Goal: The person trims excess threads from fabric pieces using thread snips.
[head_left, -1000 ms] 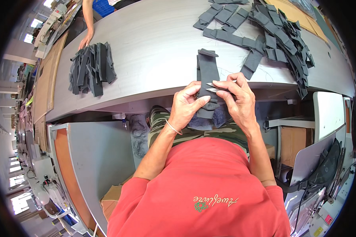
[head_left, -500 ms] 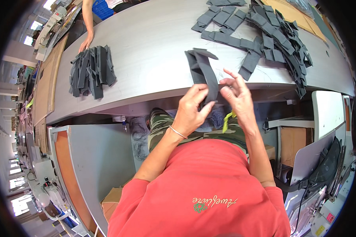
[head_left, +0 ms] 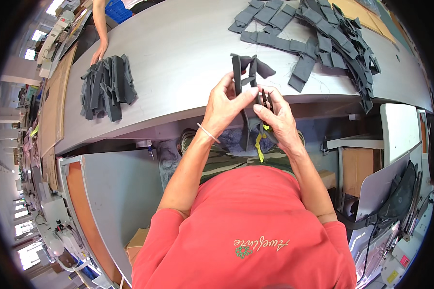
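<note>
A folded dark grey fabric strip is pinched in my left hand, raised over the table's near edge. Its loose end hangs down below my fingers toward my lap. Close against the strip, my right hand is closed round small dark thread snips, whose blades point upward. A yellow-green ribbon dangles under that hand. Part of the strip and the snips' handles are hidden by my fingers.
Joined grey fabric pieces lie heaped on the grey table at the far right. A grey bundle of strips sits at the left, where another person's hand reaches the table. A cardboard sheet stands along the left edge.
My right hand has moved in from the right to meet the strip, and the snips now show in it. My left hand has shifted up the strip, whose lower end now hangs down.
</note>
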`<act>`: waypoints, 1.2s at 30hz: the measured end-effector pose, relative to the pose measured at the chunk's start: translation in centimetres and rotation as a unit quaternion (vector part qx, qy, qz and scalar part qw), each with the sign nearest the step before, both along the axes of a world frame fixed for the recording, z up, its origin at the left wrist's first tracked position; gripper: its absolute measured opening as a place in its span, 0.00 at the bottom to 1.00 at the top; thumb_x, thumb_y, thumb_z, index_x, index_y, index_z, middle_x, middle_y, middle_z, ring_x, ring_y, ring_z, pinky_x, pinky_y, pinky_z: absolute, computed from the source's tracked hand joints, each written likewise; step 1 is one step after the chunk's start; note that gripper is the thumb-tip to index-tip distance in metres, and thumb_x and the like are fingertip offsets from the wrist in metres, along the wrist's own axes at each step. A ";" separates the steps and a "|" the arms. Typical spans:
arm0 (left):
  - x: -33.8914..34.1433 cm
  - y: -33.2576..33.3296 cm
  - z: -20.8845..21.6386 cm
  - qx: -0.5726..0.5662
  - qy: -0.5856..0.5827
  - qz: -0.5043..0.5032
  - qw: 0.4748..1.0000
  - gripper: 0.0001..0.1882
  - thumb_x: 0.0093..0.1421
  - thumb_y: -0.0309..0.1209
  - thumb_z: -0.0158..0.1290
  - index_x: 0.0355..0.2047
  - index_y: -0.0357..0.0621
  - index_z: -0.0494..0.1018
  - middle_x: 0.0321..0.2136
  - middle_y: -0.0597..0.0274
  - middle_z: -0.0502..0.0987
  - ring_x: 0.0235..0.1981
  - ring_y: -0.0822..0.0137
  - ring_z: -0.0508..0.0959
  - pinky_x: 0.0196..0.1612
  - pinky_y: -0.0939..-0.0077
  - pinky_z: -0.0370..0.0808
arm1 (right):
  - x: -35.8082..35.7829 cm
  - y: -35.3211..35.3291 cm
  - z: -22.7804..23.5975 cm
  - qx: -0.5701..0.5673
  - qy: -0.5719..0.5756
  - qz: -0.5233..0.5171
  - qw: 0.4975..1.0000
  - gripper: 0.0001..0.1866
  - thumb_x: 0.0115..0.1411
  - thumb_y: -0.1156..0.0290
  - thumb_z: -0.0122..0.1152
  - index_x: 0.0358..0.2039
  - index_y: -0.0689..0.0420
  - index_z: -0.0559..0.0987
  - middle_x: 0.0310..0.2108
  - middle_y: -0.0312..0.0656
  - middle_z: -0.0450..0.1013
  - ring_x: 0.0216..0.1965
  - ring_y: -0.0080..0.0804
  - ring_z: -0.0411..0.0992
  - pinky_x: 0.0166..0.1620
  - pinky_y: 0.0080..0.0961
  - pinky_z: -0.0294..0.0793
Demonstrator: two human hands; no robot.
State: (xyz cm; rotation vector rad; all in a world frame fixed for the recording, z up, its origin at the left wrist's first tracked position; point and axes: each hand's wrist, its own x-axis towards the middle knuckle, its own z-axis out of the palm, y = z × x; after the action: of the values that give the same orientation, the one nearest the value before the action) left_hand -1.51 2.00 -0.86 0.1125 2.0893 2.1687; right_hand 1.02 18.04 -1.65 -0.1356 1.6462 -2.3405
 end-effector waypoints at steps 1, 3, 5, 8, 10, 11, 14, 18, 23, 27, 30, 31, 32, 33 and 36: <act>-0.2 0.3 0.2 0.069 -0.001 0.021 0.997 0.26 0.56 0.28 0.59 0.53 0.36 0.63 0.35 0.60 0.77 0.32 0.74 0.76 0.38 0.80 0.73 | -0.1 -0.1 -0.4 0.000 -0.003 -0.003 1.000 0.22 0.58 0.71 0.61 0.52 0.61 0.69 0.43 0.38 0.72 0.45 0.19 0.67 0.51 0.18 0.64; -0.6 0.4 0.8 0.149 -0.007 0.047 0.988 0.25 0.51 0.21 0.60 0.48 0.35 0.62 0.32 0.57 0.77 0.29 0.73 0.77 0.35 0.80 0.76 | -0.9 -0.2 -1.6 0.054 0.017 -0.025 0.998 0.16 0.58 0.72 0.61 0.46 0.60 0.74 0.41 0.35 0.73 0.41 0.19 0.68 0.47 0.18 0.67; -1.4 0.4 0.3 0.132 -0.009 0.036 0.991 0.25 0.51 0.21 0.59 0.47 0.35 0.62 0.32 0.56 0.77 0.29 0.72 0.78 0.36 0.79 0.76 | -1.7 0.0 -3.0 0.112 0.038 -0.039 0.992 0.14 0.58 0.73 0.60 0.45 0.59 0.75 0.38 0.35 0.74 0.38 0.19 0.69 0.43 0.19 0.68; -2.4 0.6 -1.2 0.122 -0.012 0.028 0.992 0.23 0.51 0.19 0.57 0.46 0.35 0.62 0.33 0.55 0.77 0.31 0.73 0.77 0.36 0.78 0.75 | -2.5 0.3 -3.8 0.285 0.151 -0.094 0.942 0.15 0.55 0.73 0.60 0.44 0.53 0.76 0.32 0.39 0.75 0.31 0.28 0.73 0.35 0.26 0.70; -3.1 0.6 -2.7 0.066 -0.027 0.027 0.997 0.21 0.53 0.22 0.57 0.46 0.36 0.63 0.36 0.56 0.78 0.35 0.70 0.77 0.40 0.77 0.73 | -2.6 0.7 -3.4 0.430 0.139 -0.138 0.882 0.17 0.53 0.71 0.60 0.45 0.50 0.76 0.31 0.43 0.75 0.33 0.39 0.75 0.37 0.31 0.71; -3.4 0.4 -3.5 0.050 -0.050 0.009 0.997 0.22 0.54 0.23 0.56 0.48 0.35 0.63 0.39 0.53 0.77 0.38 0.68 0.77 0.44 0.76 0.73 | -2.6 1.2 -3.2 0.449 0.123 -0.148 0.873 0.19 0.52 0.70 0.60 0.46 0.48 0.76 0.33 0.44 0.76 0.35 0.45 0.75 0.38 0.34 0.72; -3.6 0.5 -4.8 0.096 -0.056 0.001 0.994 0.23 0.55 0.23 0.56 0.50 0.35 0.62 0.42 0.52 0.76 0.41 0.69 0.77 0.46 0.75 0.73 | -2.2 2.9 -2.5 0.468 0.132 -0.161 0.859 0.21 0.51 0.66 0.64 0.48 0.48 0.76 0.35 0.42 0.76 0.36 0.40 0.75 0.39 0.32 0.72; -3.8 1.1 -5.2 0.064 -0.043 0.012 0.997 0.22 0.53 0.26 0.60 0.46 0.33 0.64 0.39 0.56 0.76 0.40 0.72 0.76 0.42 0.79 0.73 | -1.7 4.6 -2.3 0.471 0.177 -0.134 0.854 0.14 0.53 0.66 0.62 0.41 0.51 0.79 0.35 0.41 0.76 0.35 0.38 0.75 0.38 0.32 0.72; -3.6 1.3 -5.3 0.040 -0.042 0.031 0.998 0.21 0.53 0.28 0.60 0.43 0.35 0.64 0.37 0.58 0.75 0.37 0.75 0.74 0.40 0.81 0.73 | -1.8 4.5 -3.1 0.518 0.260 -0.141 0.803 0.09 0.54 0.67 0.61 0.36 0.52 0.80 0.32 0.37 0.76 0.34 0.37 0.73 0.38 0.31 0.69; -3.5 1.8 -5.2 0.057 -0.032 0.048 0.997 0.19 0.54 0.28 0.60 0.42 0.35 0.65 0.33 0.63 0.74 0.32 0.79 0.72 0.34 0.84 0.71 | -2.2 4.6 -3.7 0.527 0.278 -0.151 0.789 0.08 0.53 0.68 0.61 0.35 0.51 0.80 0.30 0.36 0.75 0.33 0.36 0.72 0.37 0.30 0.68; -3.6 1.5 -5.7 0.036 -0.024 0.047 0.998 0.19 0.54 0.28 0.60 0.41 0.36 0.65 0.31 0.64 0.74 0.30 0.80 0.71 0.32 0.85 0.70 | -2.4 4.4 -3.9 0.524 0.285 -0.153 0.788 0.07 0.53 0.69 0.61 0.34 0.51 0.80 0.29 0.35 0.75 0.32 0.35 0.71 0.37 0.29 0.67; -3.6 1.6 -5.8 0.035 -0.025 0.047 0.998 0.19 0.54 0.28 0.60 0.41 0.36 0.65 0.31 0.64 0.74 0.30 0.80 0.71 0.32 0.85 0.70 | -2.4 4.3 -4.0 0.521 0.294 -0.155 0.786 0.07 0.53 0.69 0.61 0.34 0.51 0.80 0.29 0.35 0.75 0.31 0.35 0.71 0.36 0.29 0.67; -3.5 1.7 -5.8 0.047 -0.023 0.052 0.997 0.18 0.54 0.28 0.60 0.41 0.36 0.65 0.31 0.65 0.74 0.30 0.80 0.71 0.31 0.85 0.70 | -2.4 4.2 -3.9 0.521 0.293 -0.155 0.787 0.07 0.53 0.69 0.61 0.34 0.51 0.80 0.29 0.35 0.75 0.31 0.35 0.71 0.36 0.29 0.67; -3.5 1.7 -5.8 0.059 -0.021 0.056 0.996 0.18 0.54 0.29 0.60 0.41 0.36 0.65 0.30 0.65 0.73 0.29 0.81 0.70 0.31 0.85 0.69 | -2.4 4.2 -3.8 0.530 0.287 -0.146 0.785 0.08 0.53 0.70 0.61 0.34 0.52 0.81 0.30 0.36 0.76 0.33 0.36 0.72 0.38 0.29 0.67; -3.6 1.5 -5.8 0.042 -0.023 0.048 0.998 0.18 0.54 0.28 0.60 0.40 0.36 0.65 0.31 0.65 0.73 0.29 0.81 0.69 0.30 0.86 0.69 | -2.4 3.9 -3.7 0.539 0.284 -0.139 0.781 0.07 0.53 0.71 0.61 0.34 0.52 0.81 0.30 0.36 0.76 0.33 0.36 0.72 0.39 0.28 0.67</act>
State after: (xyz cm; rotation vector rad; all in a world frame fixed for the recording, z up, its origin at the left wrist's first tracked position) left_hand -5.06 3.55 -6.70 -0.0319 2.0198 2.2908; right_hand -1.38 21.99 -5.31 -0.3906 3.2052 -1.1448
